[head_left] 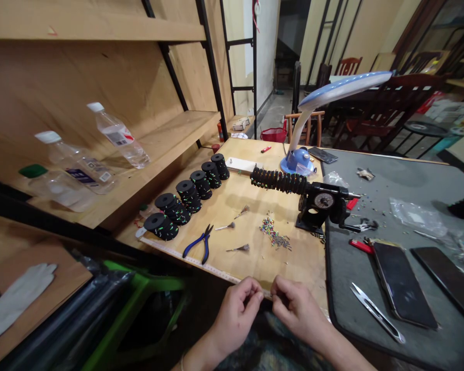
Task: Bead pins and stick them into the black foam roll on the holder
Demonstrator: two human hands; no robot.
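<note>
At the table's near edge, my left hand [236, 312] is closed in a pinch, thumb against forefinger. Close beside it my right hand [298, 308] pinches too. A small thin pale piece [268, 296] bridges the gap between the fingertips of both hands; its kind is too small to tell. Beyond them lies a loose pile of tiny coloured beads [270, 229] with short dark grey bits [283, 243] at its near side. Several small brush-like tufts, one of them a grey tuft [239, 248], lie to the left, beside blue-handled pliers [201, 244].
Several black wound spools [188, 196] line the table's left side. A black hand-cranked winder [319, 201] holds a wound rod [278, 180]. Behind stands a blue lamp [296, 161]. On the grey mat [348, 268] lie thread snips [377, 312] and phones [404, 281]. Bottles [119, 136] occupy the left shelf.
</note>
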